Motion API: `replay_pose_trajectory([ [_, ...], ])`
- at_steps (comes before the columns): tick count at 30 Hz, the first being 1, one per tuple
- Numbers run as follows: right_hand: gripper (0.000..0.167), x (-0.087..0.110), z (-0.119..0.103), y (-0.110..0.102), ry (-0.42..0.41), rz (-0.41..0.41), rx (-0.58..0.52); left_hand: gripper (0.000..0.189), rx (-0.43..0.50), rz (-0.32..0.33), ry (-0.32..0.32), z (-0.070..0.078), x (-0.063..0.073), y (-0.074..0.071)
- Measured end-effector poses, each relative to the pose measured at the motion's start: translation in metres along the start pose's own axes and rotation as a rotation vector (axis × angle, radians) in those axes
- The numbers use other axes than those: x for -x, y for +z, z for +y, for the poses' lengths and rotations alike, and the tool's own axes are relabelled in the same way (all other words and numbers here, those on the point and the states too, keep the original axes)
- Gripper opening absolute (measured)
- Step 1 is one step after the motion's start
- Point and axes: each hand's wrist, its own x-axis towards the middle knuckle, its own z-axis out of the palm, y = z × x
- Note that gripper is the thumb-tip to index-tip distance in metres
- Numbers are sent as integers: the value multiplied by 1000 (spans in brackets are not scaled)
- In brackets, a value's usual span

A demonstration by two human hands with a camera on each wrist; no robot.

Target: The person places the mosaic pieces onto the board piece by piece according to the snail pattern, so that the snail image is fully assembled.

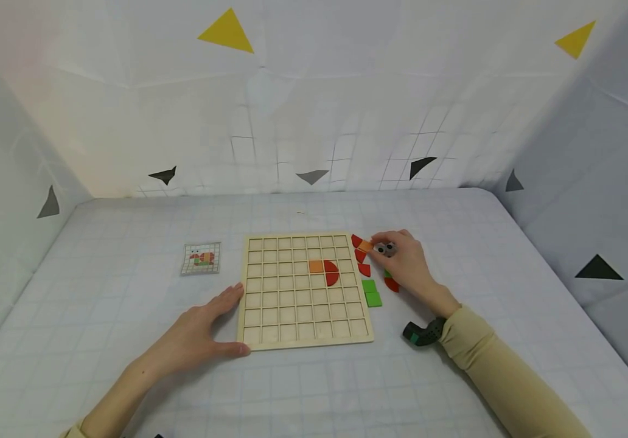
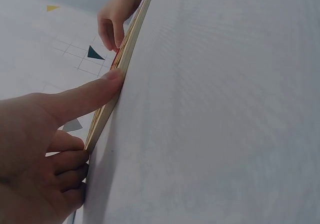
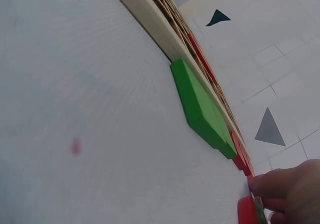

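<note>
A wooden grid board (image 1: 292, 316) lies on the table, with an orange square tile (image 1: 316, 266) and red quarter-round tiles (image 1: 331, 273) set in it. My left hand (image 1: 196, 331) rests at the board's left edge, thumb at the near corner and fingertips farther up the side. At the board's far right, my right hand (image 1: 404, 261) pinches another orange square tile (image 1: 366, 246) between thumb and forefinger. Loose red tiles (image 1: 360, 255) lie around that tile. Two round grey eye tiles (image 1: 385, 249) are partly hidden by the right hand.
Two green square tiles (image 1: 370, 292) lie right of the board, near a red tile (image 1: 392, 285) and a partly covered green one (image 1: 387, 274). A small picture card (image 1: 201, 258) lies to the left. White cloth walls (image 1: 314, 121) enclose the table.
</note>
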Motion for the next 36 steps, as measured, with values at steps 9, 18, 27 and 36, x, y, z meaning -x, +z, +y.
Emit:
replay_pose_trajectory([
  [9, 24, -2, 1, -3, -8, 21, 26, 106, -4, 4, 12, -1, 0, 1],
  [18, 23, 1, -23, -15, -42, 4, -142, 105, -5, -2, 8, 0, 0, 1],
  [27, 26, 8, -55, -9, -189, -72, -245, 106, -5, 4, 11, -1, 0, 1],
  [36, 25, 18, -66, 8, -330, -122, -278, 107, -4, 3, 5, -1, 0, 1],
])
